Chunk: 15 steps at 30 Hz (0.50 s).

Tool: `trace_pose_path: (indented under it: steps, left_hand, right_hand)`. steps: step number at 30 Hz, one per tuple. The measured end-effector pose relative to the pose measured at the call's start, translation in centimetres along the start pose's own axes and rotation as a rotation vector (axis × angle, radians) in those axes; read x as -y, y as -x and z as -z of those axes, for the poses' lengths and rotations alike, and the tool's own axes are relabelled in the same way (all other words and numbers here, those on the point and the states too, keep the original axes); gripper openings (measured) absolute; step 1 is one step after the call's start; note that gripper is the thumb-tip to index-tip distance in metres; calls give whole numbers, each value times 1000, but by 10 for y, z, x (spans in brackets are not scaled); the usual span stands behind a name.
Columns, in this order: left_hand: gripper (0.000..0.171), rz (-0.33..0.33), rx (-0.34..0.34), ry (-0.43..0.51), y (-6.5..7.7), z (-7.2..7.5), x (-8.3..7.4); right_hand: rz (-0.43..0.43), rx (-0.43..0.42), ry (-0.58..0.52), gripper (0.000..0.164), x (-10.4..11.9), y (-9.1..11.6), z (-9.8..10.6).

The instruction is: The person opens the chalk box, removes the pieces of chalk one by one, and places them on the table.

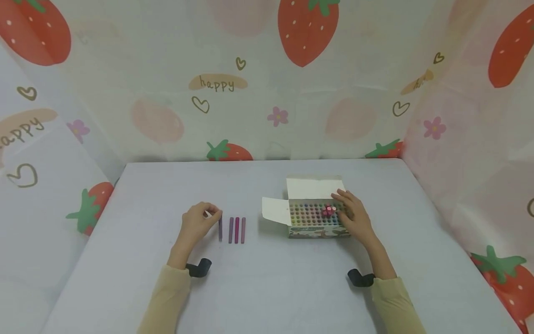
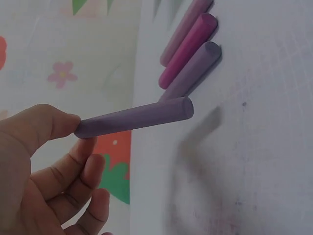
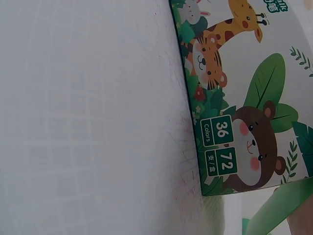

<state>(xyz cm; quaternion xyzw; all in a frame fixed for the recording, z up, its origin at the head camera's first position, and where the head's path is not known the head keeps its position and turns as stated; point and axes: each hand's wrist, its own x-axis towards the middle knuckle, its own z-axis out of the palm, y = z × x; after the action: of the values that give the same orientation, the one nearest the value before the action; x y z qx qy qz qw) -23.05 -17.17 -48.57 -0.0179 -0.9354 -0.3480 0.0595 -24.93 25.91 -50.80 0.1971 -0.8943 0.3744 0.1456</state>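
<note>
Beside three sticks [image 1: 237, 230], the left hand [image 1: 198, 221] is pinching a purple stick [image 2: 139, 117], pointing lengthwise from fingertips [image 2: 67, 123] toward the person [image 1: 164, 297].

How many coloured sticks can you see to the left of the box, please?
4: one purple stick pinched in the left hand, and three lying side by side on the table to its right: mauve stick, magenta stick, pink stick. None there seems hidden.
</note>
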Motion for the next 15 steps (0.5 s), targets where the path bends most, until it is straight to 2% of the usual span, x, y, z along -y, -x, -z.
trace_pose_path:
  steps: [6,15]
  left_hand:
    - [23,50,53,-49,-4,-6,6]
    - [24,44,59,-95,-8,-16,12]
  right_hand:
    - [5,2,-3,42,-1,0,0]
    - [-13,10,-8,43,0,0,0]
